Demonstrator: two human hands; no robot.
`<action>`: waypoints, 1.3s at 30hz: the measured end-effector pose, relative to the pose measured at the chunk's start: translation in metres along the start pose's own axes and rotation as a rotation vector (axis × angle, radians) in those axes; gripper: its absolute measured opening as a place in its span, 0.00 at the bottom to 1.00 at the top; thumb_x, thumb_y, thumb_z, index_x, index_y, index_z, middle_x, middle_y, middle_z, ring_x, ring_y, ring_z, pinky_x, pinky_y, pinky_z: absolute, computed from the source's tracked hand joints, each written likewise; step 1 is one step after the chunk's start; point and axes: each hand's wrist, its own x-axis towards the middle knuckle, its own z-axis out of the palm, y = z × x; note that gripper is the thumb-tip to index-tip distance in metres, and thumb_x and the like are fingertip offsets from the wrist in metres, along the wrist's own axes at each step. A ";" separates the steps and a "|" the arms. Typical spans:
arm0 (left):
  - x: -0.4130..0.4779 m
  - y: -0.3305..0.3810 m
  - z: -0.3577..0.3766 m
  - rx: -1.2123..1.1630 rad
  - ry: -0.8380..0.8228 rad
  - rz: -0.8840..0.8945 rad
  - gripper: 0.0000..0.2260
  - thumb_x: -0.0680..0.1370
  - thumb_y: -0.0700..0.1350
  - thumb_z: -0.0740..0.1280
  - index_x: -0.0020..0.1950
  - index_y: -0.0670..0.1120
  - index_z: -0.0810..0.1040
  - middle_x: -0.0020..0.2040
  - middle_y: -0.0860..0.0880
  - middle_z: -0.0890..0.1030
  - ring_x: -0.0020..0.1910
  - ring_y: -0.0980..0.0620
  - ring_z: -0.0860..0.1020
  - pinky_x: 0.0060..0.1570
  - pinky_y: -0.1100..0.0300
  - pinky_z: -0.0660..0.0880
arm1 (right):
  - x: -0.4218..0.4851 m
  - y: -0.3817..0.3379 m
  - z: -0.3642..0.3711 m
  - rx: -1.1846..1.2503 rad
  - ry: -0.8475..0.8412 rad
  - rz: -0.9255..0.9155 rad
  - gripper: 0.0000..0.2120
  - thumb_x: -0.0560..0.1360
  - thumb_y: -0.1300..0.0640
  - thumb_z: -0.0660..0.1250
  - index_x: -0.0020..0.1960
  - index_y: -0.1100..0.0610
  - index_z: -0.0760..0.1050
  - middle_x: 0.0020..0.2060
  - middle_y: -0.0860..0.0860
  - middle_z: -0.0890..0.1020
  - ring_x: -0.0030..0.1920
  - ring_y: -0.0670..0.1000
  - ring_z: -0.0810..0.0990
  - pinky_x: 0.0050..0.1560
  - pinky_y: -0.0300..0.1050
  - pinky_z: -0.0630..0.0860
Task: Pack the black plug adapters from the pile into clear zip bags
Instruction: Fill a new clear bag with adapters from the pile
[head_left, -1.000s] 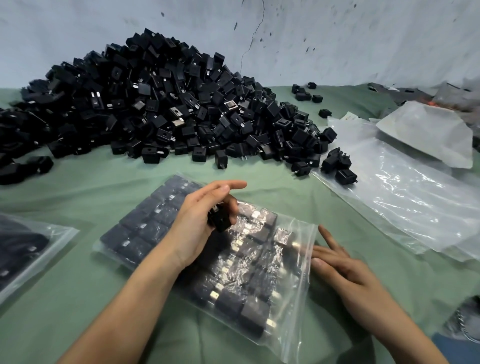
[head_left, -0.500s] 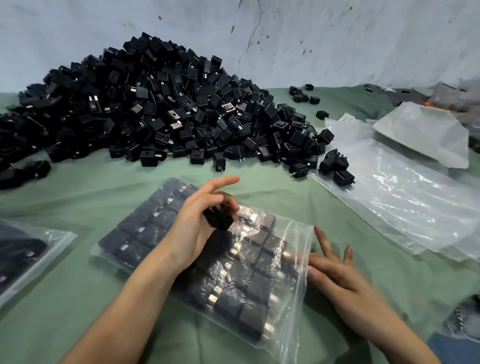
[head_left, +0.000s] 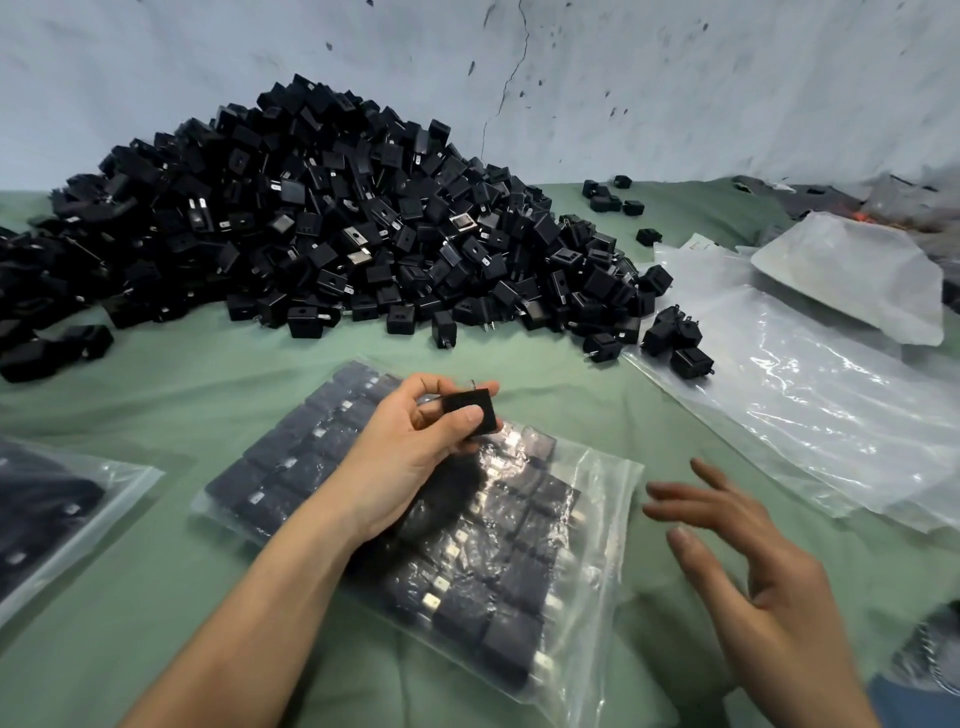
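Observation:
A big pile of black plug adapters (head_left: 322, 228) covers the back of the green cloth. In front of me lies a clear zip bag (head_left: 587, 551) filled with rows of adapters, its mouth towards the right. My left hand (head_left: 410, 457) hovers over the bag and pinches a single black adapter (head_left: 471, 410) between thumb and fingers. Over the cloth just right of the bag's mouth, my right hand (head_left: 753, 577) is raised with fingers spread and holds nothing.
A second filled bag (head_left: 57, 525) lies at the left edge. Empty clear bags (head_left: 831, 415) are stacked on the right, with a few loose adapters (head_left: 675, 343) on their near corner. A white wall stands behind the pile.
My left hand has turned palm-up and lifted the adapter higher. The right hand has left the bag's mouth, risen off the cloth and spread its fingers.

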 end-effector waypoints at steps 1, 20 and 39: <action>-0.001 0.001 0.001 0.028 -0.013 -0.002 0.11 0.70 0.41 0.69 0.50 0.43 0.74 0.56 0.43 0.83 0.48 0.47 0.83 0.39 0.64 0.77 | 0.003 -0.006 0.001 -0.054 0.013 -0.074 0.04 0.76 0.58 0.68 0.45 0.51 0.81 0.55 0.45 0.81 0.68 0.47 0.70 0.66 0.34 0.65; -0.019 0.012 0.028 0.360 -0.237 0.021 0.15 0.73 0.48 0.73 0.58 0.52 0.78 0.38 0.46 0.83 0.31 0.46 0.74 0.31 0.57 0.71 | 0.015 -0.027 0.022 -0.214 -0.344 -0.375 0.14 0.78 0.48 0.58 0.58 0.43 0.80 0.69 0.46 0.70 0.76 0.55 0.54 0.68 0.71 0.57; -0.052 -0.018 0.080 1.571 -0.301 0.578 0.09 0.69 0.54 0.58 0.35 0.53 0.61 0.44 0.54 0.70 0.43 0.56 0.65 0.51 0.53 0.71 | -0.025 0.023 -0.014 -0.007 -0.184 0.046 0.13 0.70 0.53 0.66 0.48 0.39 0.83 0.58 0.41 0.78 0.71 0.41 0.62 0.68 0.50 0.60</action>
